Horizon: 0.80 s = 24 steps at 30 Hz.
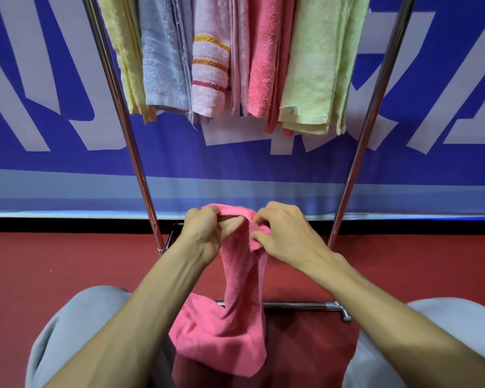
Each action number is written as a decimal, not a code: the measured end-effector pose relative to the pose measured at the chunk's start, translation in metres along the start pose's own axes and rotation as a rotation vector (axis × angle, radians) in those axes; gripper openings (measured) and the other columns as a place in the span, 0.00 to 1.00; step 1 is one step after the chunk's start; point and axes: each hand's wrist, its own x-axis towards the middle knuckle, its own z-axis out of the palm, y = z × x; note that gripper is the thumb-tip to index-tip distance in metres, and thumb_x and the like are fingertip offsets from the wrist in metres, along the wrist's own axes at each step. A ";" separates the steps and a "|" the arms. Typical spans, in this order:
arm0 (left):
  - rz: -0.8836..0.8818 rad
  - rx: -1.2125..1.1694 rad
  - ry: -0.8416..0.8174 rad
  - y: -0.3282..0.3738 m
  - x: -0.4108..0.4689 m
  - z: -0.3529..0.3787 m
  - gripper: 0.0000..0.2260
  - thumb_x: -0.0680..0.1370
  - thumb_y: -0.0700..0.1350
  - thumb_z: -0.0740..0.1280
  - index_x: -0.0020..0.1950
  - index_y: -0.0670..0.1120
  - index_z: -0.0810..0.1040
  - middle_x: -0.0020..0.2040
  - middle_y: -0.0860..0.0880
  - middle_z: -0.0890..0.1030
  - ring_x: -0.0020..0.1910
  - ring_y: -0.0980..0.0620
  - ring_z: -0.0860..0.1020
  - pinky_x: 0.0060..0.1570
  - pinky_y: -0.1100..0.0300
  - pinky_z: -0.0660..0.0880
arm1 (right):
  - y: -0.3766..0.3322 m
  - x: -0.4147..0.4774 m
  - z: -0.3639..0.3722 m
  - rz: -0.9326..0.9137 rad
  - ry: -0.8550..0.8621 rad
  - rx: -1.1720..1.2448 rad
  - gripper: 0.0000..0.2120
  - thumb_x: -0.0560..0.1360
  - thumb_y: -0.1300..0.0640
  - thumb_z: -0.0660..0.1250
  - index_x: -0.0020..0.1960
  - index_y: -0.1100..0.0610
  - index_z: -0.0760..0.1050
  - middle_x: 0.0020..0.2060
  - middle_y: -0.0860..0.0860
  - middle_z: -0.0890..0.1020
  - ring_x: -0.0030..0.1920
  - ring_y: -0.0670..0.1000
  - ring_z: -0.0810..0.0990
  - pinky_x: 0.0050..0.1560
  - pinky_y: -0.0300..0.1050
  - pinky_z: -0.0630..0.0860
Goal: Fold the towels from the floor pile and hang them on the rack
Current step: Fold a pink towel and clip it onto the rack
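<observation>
Both the left hand (205,233) and right hand (287,238), close together at centre, pinch the bunched top edge of a pink towel (233,326), which hangs toward 6 o'clock above the red floor (67,261). At 12 o'clock, folded towels (314,65) drape the rack (371,116).

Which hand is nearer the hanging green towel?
Right. The right hand sits below the green towel, slightly left; the left hand is farther left. Both grip the pink towel.

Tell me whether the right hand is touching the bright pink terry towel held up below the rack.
Touching. The head view shows the right hand pinching the top edge of the bright pink terry towel, fingertips curled into the cloth.
</observation>
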 end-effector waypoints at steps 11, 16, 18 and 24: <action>0.243 0.477 0.118 -0.005 -0.001 -0.002 0.10 0.78 0.37 0.56 0.59 0.40 0.62 0.45 0.36 0.80 0.21 0.48 0.78 0.23 0.61 0.75 | 0.016 0.008 -0.030 0.171 0.146 0.342 0.02 0.71 0.57 0.72 0.42 0.54 0.84 0.36 0.46 0.84 0.37 0.43 0.79 0.43 0.33 0.71; 0.299 1.001 -0.008 -0.004 0.004 -0.006 0.07 0.77 0.42 0.56 0.45 0.43 0.73 0.33 0.48 0.83 0.31 0.49 0.81 0.36 0.55 0.77 | 0.031 0.014 -0.035 0.233 0.186 0.471 0.04 0.72 0.59 0.71 0.41 0.51 0.82 0.33 0.43 0.83 0.35 0.42 0.78 0.42 0.36 0.72; 0.322 1.291 -0.043 -0.003 0.006 -0.013 0.16 0.79 0.53 0.55 0.42 0.44 0.76 0.38 0.47 0.84 0.41 0.45 0.82 0.47 0.49 0.78 | 0.037 0.014 -0.038 0.259 0.194 0.497 0.05 0.73 0.59 0.71 0.41 0.51 0.82 0.33 0.43 0.82 0.35 0.42 0.78 0.43 0.38 0.73; 0.382 1.521 -0.236 0.004 0.006 -0.025 0.26 0.78 0.63 0.53 0.46 0.41 0.77 0.44 0.43 0.82 0.46 0.43 0.80 0.51 0.46 0.75 | 0.051 0.013 -0.047 0.309 0.221 0.483 0.07 0.73 0.60 0.70 0.40 0.49 0.81 0.35 0.42 0.82 0.38 0.41 0.79 0.44 0.36 0.73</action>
